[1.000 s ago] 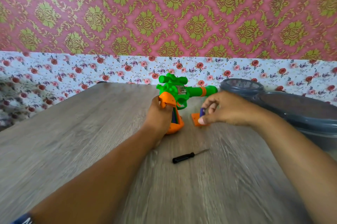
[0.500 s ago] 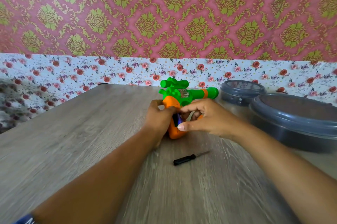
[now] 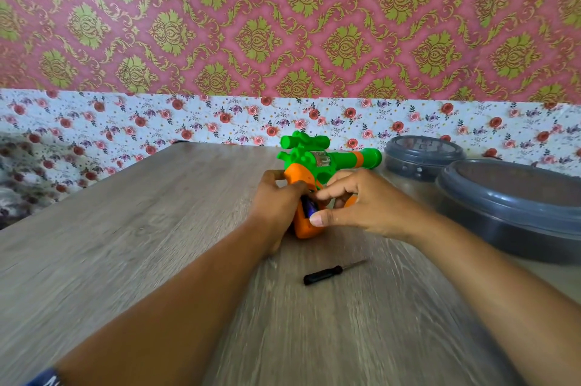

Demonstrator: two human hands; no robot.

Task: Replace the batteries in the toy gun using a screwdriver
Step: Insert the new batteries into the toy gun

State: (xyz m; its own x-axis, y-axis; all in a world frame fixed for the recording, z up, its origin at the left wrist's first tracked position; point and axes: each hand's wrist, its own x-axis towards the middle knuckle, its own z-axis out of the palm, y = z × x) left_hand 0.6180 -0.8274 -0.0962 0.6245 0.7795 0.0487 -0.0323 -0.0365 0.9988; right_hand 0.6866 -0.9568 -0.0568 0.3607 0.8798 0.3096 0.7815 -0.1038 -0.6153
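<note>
Plastic toy gun [image 3: 317,162], light and stiff, propped grip-down on the wooden table [image 3: 125,244].
Left hand [image 3: 276,203] wraps the orange grip, the best hold; right hand [image 3: 355,203] pinches loosely at the open battery slot, where 1 dark battery [image 3: 308,206] shows. Barrel runs level, pointing right. Screwdriver [image 3: 333,272] lies nearer, untouched.

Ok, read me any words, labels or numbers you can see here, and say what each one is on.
No text can be read.
Battery in the toy gun: wrapper print too blurred.
Sleeve at the bottom left edge: a white mark, cut off.
Screwdriver and containers: no text visible.
</note>
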